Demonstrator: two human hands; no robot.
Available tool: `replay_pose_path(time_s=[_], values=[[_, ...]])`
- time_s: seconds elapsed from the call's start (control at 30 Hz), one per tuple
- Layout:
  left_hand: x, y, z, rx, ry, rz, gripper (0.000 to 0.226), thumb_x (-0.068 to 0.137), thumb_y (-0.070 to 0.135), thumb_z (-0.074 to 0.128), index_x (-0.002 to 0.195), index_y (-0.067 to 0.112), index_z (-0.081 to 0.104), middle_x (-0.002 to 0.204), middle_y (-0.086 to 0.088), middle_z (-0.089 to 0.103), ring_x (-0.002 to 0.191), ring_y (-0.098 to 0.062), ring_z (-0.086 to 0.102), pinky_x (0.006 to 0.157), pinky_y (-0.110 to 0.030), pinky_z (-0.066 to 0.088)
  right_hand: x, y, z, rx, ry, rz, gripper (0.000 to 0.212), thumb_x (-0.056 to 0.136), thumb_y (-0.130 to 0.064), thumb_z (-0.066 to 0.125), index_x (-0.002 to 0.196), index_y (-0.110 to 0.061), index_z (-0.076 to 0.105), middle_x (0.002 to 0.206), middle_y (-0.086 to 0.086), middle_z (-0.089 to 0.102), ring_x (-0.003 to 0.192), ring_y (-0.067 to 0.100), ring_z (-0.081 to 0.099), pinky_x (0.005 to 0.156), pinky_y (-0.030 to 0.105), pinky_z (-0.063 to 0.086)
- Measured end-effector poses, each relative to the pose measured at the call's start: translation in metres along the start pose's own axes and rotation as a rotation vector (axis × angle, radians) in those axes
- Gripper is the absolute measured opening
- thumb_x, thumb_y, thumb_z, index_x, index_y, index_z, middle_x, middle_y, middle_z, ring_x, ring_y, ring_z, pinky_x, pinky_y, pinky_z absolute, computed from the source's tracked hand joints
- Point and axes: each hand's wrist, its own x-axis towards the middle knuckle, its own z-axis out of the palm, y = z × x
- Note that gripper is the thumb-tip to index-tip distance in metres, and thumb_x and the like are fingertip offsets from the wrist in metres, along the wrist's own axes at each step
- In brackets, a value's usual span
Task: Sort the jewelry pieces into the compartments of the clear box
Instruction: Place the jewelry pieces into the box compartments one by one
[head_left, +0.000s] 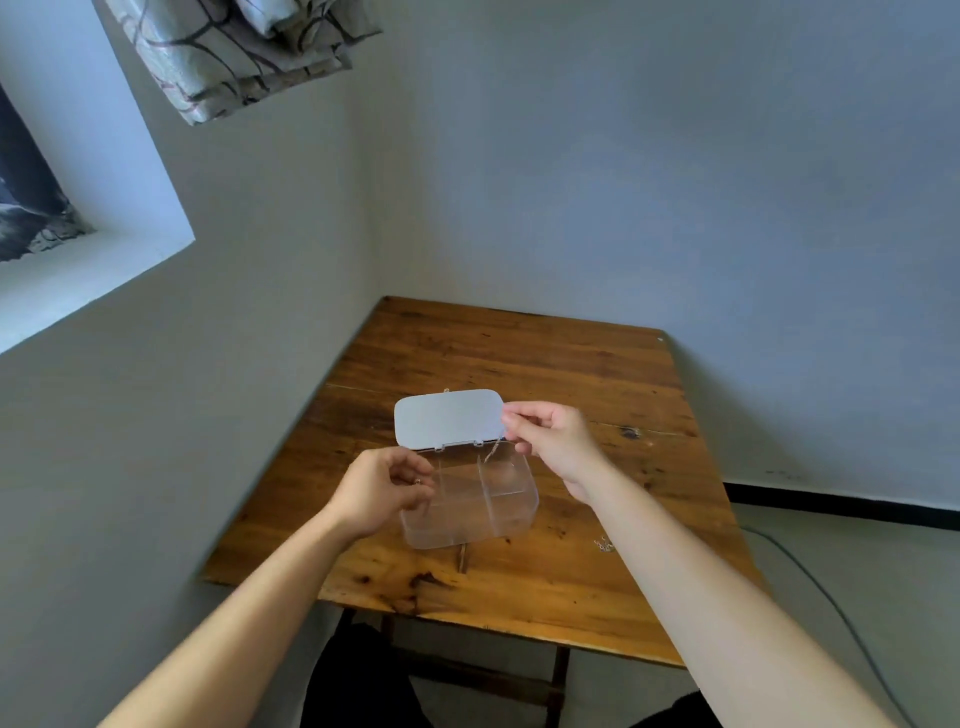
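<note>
A clear box (511, 519) with cross dividers stands on the wooden table (519, 353), its lid (448, 418) flipped open toward the wall. My right hand (550, 439) hovers over the box's far right corner, fingers pinched on a thin chain (493, 451) that hangs down into the far right compartment. My left hand (387, 488) is at the box's left side, fingers curled around a small ring-like piece (417, 481). A small silver jewelry piece (603, 544) lies on the table to the right of the box.
The table stands in a corner, with walls close on the left and behind. A window recess and a curtain (244, 57) are up on the left wall. A cable (831, 597) runs on the floor at the right.
</note>
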Motion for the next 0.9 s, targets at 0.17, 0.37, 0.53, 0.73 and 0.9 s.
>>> replay_pose_path(time_s=[0.17,0.37,0.53,0.73,0.9], values=[[0.015,0.058,0.011,-0.28,0.119,0.129,0.017,0.079,-0.002,0.079,0.091,0.008,0.071,0.084,-0.006,0.078,0.077,-0.016,0.074,0.069,-0.023,0.059,-0.018,-0.028,-0.047,0.16,0.126,-0.059,0.016,0.091,-0.023,0.073,0.105,-0.028,0.076,0.095,-0.005,0.078,0.091,0.011,0.073,0.075,0.024,0.059],[0.043,0.123,0.061,-0.414,0.093,0.25,0.013,0.086,0.0,0.073,0.09,0.013,0.072,0.088,-0.01,0.077,0.078,-0.017,0.074,0.069,-0.023,0.06,-0.041,-0.034,-0.117,-0.043,0.314,-0.187,0.018,0.094,-0.02,0.068,0.101,-0.036,0.073,0.092,-0.012,0.077,0.089,0.003,0.071,0.069,0.016,0.056],[0.068,0.141,0.126,-0.307,-0.011,0.24,0.013,0.087,-0.002,0.07,0.098,0.005,0.069,0.089,-0.012,0.076,0.081,-0.021,0.073,0.068,-0.025,0.06,-0.045,-0.005,-0.165,-0.254,0.372,-0.135,0.018,0.095,-0.019,0.066,0.109,-0.024,0.075,0.102,-0.02,0.069,0.089,-0.016,0.061,0.071,0.002,0.044],[0.097,0.128,0.185,-0.192,-0.076,0.192,0.011,0.09,0.003,0.067,0.097,0.01,0.07,0.089,-0.007,0.075,0.087,-0.026,0.072,0.079,-0.037,0.061,-0.028,0.041,-0.19,-0.337,0.381,-0.003,0.02,0.097,-0.02,0.063,0.113,-0.023,0.073,0.114,-0.006,0.072,0.1,0.008,0.068,0.089,0.026,0.053],[0.113,0.094,0.211,0.158,-0.053,0.177,0.014,0.09,0.01,0.065,0.102,0.013,0.073,0.097,-0.006,0.074,0.092,-0.025,0.069,0.084,-0.037,0.057,-0.017,0.081,-0.19,-0.551,0.321,0.1,0.024,0.099,-0.016,0.06,0.118,-0.02,0.072,0.122,-0.002,0.071,0.114,0.015,0.064,0.096,0.023,0.044]])
